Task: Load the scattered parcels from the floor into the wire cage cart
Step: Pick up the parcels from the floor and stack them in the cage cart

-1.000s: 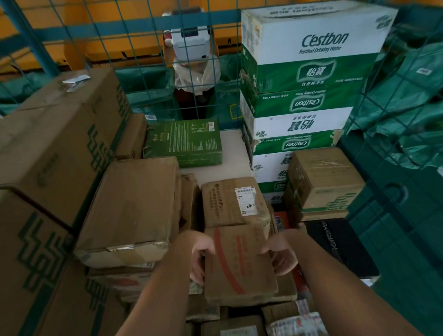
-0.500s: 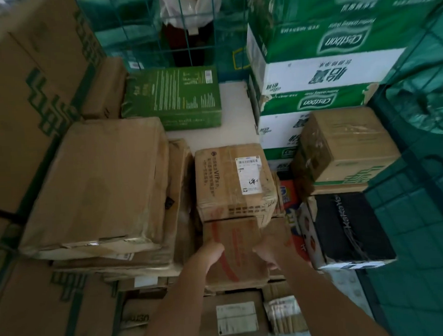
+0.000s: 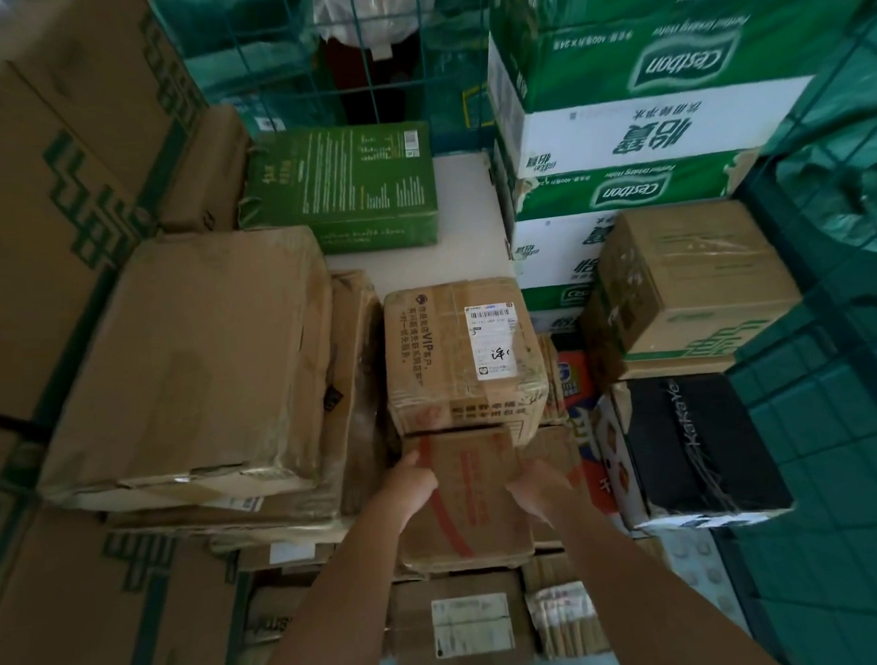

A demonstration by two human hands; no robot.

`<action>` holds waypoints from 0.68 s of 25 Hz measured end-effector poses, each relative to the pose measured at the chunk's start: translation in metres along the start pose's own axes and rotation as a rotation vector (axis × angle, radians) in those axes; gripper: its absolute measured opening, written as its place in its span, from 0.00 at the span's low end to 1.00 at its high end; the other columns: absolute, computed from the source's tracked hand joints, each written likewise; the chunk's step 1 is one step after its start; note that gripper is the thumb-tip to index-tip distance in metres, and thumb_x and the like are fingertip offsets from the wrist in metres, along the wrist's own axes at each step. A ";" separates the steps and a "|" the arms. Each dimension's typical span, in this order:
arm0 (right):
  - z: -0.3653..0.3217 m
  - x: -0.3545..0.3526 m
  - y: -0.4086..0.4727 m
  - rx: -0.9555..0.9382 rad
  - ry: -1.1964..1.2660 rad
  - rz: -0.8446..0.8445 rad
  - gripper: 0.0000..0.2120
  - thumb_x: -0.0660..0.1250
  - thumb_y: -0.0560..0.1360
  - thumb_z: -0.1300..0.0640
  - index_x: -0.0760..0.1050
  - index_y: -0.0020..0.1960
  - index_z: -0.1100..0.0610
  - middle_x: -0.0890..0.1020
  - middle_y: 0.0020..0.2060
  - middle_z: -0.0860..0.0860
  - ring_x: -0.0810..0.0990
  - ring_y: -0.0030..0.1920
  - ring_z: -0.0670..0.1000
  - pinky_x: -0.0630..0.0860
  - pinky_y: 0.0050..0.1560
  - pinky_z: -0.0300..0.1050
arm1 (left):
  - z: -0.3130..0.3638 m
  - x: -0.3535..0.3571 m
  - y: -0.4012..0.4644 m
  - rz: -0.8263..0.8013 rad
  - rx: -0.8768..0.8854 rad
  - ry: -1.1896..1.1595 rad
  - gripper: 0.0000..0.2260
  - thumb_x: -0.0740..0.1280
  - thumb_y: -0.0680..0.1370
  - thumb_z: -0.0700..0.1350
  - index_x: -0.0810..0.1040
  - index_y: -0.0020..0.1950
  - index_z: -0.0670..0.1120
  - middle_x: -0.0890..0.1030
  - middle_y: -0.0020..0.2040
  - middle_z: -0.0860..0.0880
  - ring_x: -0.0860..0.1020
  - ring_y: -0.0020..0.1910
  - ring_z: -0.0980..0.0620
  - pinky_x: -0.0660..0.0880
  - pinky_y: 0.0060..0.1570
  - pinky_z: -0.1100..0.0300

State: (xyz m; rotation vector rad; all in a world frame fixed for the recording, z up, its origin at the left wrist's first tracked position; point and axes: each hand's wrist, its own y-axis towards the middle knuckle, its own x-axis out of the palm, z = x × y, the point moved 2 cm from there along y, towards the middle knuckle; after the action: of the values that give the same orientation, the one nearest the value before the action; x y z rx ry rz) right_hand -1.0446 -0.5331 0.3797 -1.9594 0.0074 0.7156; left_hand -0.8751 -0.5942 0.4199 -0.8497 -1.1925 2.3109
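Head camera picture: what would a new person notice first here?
First, the two bare hands, left hand and right hand, gripping a brown cardboard parcel with red print at lower centre. Next, the tall stack of green-and-white Cestbon water cartons at upper right, and the black box with white lettering at right.

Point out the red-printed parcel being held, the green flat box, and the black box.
red-printed parcel (image 3: 466,502), head view, middle of its top face.
green flat box (image 3: 344,185), head view, centre of its printed face.
black box (image 3: 693,452), head view, its dark top.

Green tiled floor (image 3: 832,415) at right; dim, greenish light.
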 end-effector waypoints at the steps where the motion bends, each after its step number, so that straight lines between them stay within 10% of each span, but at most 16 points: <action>1: -0.003 -0.003 -0.006 -0.008 0.011 0.004 0.15 0.56 0.81 0.52 0.76 0.57 0.60 0.80 0.47 0.53 0.78 0.40 0.49 0.74 0.36 0.39 | 0.005 -0.003 -0.008 0.009 0.007 0.009 0.20 0.56 0.81 0.40 0.67 0.72 0.50 0.75 0.60 0.48 0.74 0.59 0.47 0.73 0.62 0.52; 5: -0.023 -0.027 -0.042 -0.104 0.127 0.068 0.11 0.59 0.79 0.54 0.76 0.54 0.59 0.77 0.40 0.51 0.73 0.34 0.47 0.67 0.29 0.37 | 0.024 -0.016 -0.045 0.111 0.167 0.098 0.09 0.58 0.81 0.39 0.75 0.54 0.49 0.76 0.52 0.51 0.76 0.51 0.51 0.75 0.55 0.55; 11: -0.043 -0.080 -0.145 -0.262 0.267 0.325 0.09 0.60 0.80 0.55 0.75 0.46 0.57 0.78 0.40 0.52 0.77 0.45 0.54 0.73 0.45 0.46 | 0.055 -0.049 -0.104 0.152 0.439 0.277 0.09 0.62 0.79 0.49 0.79 0.50 0.46 0.80 0.50 0.49 0.78 0.50 0.48 0.77 0.55 0.50; 17: 0.019 -0.055 -0.247 -0.184 0.562 0.568 0.14 0.62 0.78 0.58 0.70 0.34 0.53 0.74 0.32 0.50 0.73 0.33 0.50 0.71 0.35 0.40 | 0.040 -0.039 -0.175 0.061 0.670 0.386 0.10 0.55 0.82 0.43 0.76 0.49 0.45 0.78 0.48 0.44 0.78 0.47 0.46 0.76 0.48 0.54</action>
State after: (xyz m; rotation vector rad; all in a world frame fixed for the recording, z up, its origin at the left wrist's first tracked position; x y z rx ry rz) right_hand -1.0243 -0.4123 0.6018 -2.2999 0.8940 0.5017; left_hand -0.8605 -0.5440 0.5963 -0.9988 -0.2024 2.2210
